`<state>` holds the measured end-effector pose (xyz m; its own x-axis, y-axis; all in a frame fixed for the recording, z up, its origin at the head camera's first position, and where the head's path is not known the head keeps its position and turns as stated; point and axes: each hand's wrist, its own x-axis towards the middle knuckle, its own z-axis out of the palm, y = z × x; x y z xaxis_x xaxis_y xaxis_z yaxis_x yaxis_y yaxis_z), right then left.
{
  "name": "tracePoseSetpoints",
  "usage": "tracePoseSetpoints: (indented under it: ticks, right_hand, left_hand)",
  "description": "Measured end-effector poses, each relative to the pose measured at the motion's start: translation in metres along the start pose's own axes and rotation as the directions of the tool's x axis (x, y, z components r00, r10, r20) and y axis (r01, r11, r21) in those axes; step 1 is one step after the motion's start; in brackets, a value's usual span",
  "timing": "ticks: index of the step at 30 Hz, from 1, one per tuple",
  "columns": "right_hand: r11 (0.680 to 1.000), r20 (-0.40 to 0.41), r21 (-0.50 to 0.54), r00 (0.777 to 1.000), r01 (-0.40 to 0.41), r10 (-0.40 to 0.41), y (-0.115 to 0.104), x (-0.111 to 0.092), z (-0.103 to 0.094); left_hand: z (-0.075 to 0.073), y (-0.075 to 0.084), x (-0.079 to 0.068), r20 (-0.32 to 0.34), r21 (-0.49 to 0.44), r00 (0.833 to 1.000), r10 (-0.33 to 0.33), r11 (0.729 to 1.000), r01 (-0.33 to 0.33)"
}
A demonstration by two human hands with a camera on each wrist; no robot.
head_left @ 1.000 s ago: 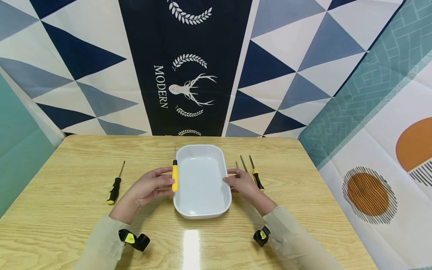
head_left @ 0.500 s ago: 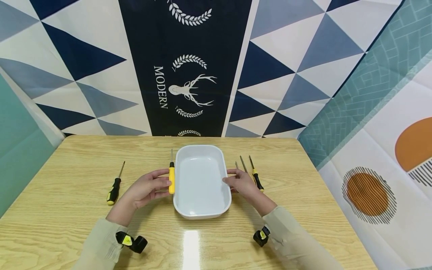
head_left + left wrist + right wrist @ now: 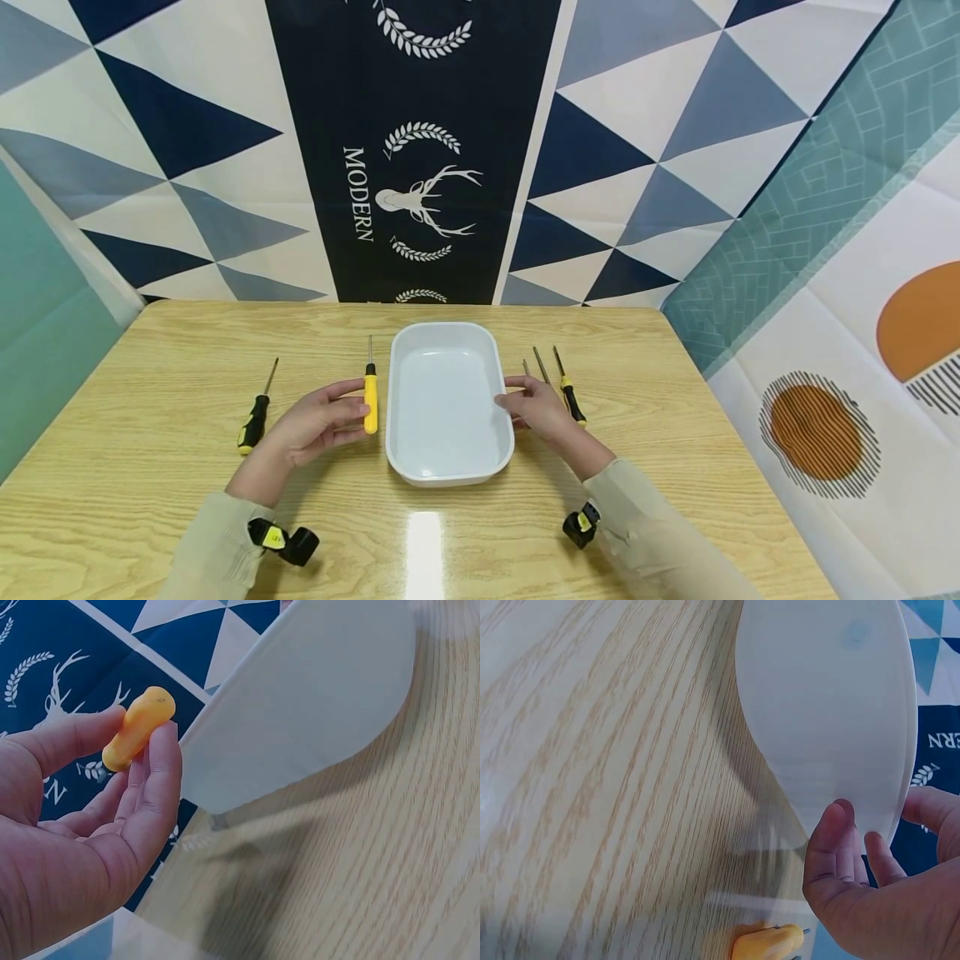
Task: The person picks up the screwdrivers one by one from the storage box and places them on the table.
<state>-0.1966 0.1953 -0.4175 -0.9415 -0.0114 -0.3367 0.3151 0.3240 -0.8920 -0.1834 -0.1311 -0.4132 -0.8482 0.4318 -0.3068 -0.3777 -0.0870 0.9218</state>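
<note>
My left hand [image 3: 315, 425] pinches the yellow handle of a screwdriver [image 3: 371, 404] between thumb and fingers, its thin shaft pointing toward the wall. In the left wrist view the handle's yellow end [image 3: 142, 724] shows, with the white dish beyond the fingertips. A white rectangular dish [image 3: 448, 475] with rounded corners stands in the middle of the table, nothing inside it. On its right side my right hand [image 3: 543, 412] grips the rim, thumb over the edge and fingers against the outer wall [image 3: 825, 735]. A small gap separates the left hand from the dish.
A black and yellow screwdriver [image 3: 255, 423] lies on the wooden table [image 3: 172, 517] at left. Right of the dish lies another black and yellow screwdriver [image 3: 570, 396], beside metal shafts [image 3: 541, 364] whose handles the right hand hides. A patterned cloth wall [image 3: 420, 275] rises behind the table.
My left hand has moved left with the yellow screwdriver, from over the dish's left rim to clear of it. The right hand and the dish have stayed in place.
</note>
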Motion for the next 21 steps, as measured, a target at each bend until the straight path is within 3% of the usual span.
tracePoseSetpoints:
  ticks: [21]
  right_hand:
    - [1.0, 0.004, -0.015, 1.0, -0.001, 0.001, -0.001, -0.003, -0.001]
  left_hand:
    - [-0.026, -0.01, -0.011, -0.019, 0.061, 1.0, -0.012, 0.998, 0.013]
